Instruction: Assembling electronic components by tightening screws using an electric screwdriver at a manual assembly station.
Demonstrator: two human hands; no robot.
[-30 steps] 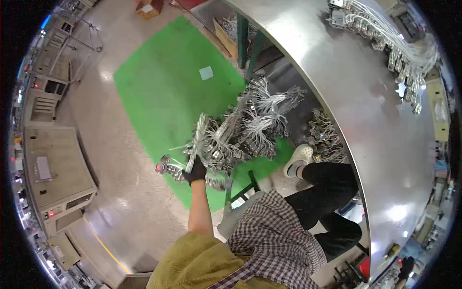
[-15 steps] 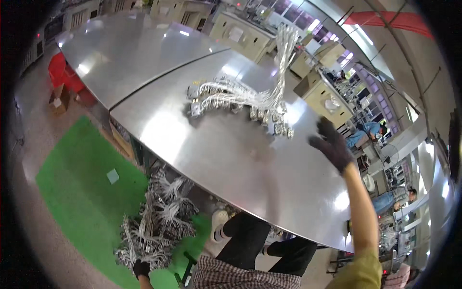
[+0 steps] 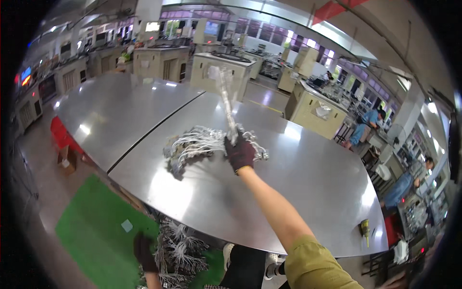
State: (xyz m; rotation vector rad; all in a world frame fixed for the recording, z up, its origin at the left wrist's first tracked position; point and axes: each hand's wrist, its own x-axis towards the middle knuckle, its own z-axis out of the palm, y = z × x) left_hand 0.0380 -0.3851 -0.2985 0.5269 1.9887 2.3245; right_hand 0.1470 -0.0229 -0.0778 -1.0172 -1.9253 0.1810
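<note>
A bundle of white and grey wires with metal-coloured connectors, a wire harness (image 3: 198, 140), lies fanned out on the steel table (image 3: 308, 192). My right hand (image 3: 239, 152), in a dark glove, is closed around its gathered wires near the middle. Above that grip the long tail of the bundle stands up, slightly blurred. At lower left my left hand (image 3: 145, 253), also gloved, hangs beside a heap of similar wire harnesses (image 3: 180, 250) below the table edge. Its fingers look stretched out, with nothing visible in them.
A screwdriver-like tool with a yellow-green handle (image 3: 365, 226) lies near the table's right edge. Under the left side are a green mat (image 3: 101, 231), a red bin (image 3: 65, 135) and a cardboard box (image 3: 66, 160). Beige cabinets (image 3: 315, 103) stand beyond; two people work at right.
My right hand has come from the table's right side to the wire harness and closed on it. My left hand has lifted off the heap. The view has tilted up.
</note>
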